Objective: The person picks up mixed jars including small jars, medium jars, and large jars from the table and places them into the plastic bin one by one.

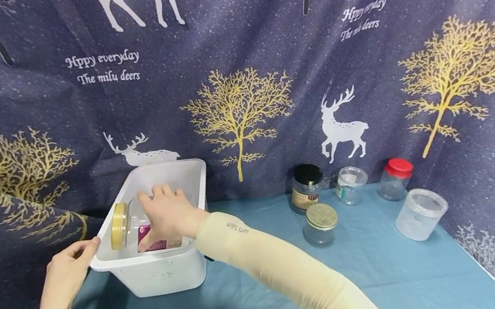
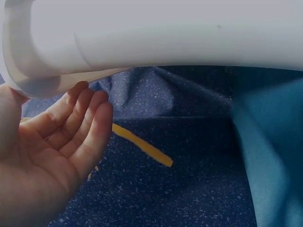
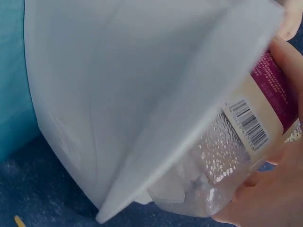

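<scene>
A white plastic bin (image 1: 162,275) stands at the left of the table. My left hand (image 1: 64,272) holds its left front corner, thumb on the rim and fingers bent beneath, as the left wrist view shows. Inside the bin mouth, a clear jar (image 3: 222,151) lies on its side, its gold lid (image 1: 119,226) toward the left. My right hand (image 1: 167,216) grips this jar around its body. A purple and cream label (image 3: 258,109) with a barcode shows in the right wrist view. The bin's bottom is hidden.
To the right stand a black-lidded jar (image 1: 308,188), a gold-lidded jar (image 1: 320,225), a small clear jar (image 1: 351,185), a red-lidded jar (image 1: 395,180) and a frosted tub (image 1: 421,215). A patterned curtain (image 1: 233,37) hangs behind the blue-covered table (image 1: 265,296).
</scene>
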Demonstrator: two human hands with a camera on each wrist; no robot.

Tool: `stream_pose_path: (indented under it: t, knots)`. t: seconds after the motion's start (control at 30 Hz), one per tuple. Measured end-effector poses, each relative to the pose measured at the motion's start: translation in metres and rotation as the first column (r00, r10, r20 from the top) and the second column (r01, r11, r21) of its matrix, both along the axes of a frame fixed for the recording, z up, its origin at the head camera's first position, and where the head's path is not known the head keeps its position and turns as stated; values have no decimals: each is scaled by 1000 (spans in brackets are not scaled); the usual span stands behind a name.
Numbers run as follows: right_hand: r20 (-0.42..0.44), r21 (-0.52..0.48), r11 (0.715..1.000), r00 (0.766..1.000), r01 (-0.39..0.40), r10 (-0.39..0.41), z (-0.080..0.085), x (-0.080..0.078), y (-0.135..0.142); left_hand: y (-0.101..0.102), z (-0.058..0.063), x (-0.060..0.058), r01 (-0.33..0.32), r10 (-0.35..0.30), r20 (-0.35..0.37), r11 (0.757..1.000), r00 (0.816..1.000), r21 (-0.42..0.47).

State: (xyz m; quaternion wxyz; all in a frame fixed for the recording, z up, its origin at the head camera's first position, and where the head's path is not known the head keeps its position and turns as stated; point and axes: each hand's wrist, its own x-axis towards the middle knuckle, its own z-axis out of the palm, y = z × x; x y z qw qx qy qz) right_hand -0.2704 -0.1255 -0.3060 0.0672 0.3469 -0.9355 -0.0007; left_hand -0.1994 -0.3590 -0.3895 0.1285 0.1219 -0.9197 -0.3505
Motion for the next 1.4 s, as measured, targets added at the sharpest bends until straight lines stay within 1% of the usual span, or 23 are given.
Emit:
stream_pose_path:
  t: [0.23, 0.47, 0.6, 0.8, 0.93, 1.13, 1.27, 1.4]
  knots:
    - [24, 4, 1000, 999, 26, -26, -13, 0, -4, -1, -2, 1, -3, 2, 26, 1000, 1000, 22]
    - [21, 29, 997, 997, 72, -73, -21, -3, -10, 0, -2, 0, 9, -9, -7, 1000, 1000, -8]
    - [47, 47, 994, 994, 98, -100, -27, -4, -13, 0, -2, 0, 15, -15, 4, 1000, 1000, -4]
    - [40, 48, 994, 994, 97, -99, -34, -3, -16, -2, -1, 0, 13, -12, 17, 1000, 1000, -6]
    - [33, 46, 995, 995, 91, -93, -36, -3, -16, -2, 1, 0, 13, -13, 20, 1000, 1000, -7]
    - [21, 29, 997, 997, 77, -77, -39, -5, -15, 0, -2, -2, 21, -21, 7, 1000, 1000, -14]
    - [11, 15, 998, 998, 63, -63, -35, -8, -15, -1, -1, -2, 28, -28, 4, 1000, 1000, -5]
    - [1, -11, 998, 998, 55, -55, -29, -7, -10, -2, -1, 0, 26, -25, 4, 1000, 1000, -7]
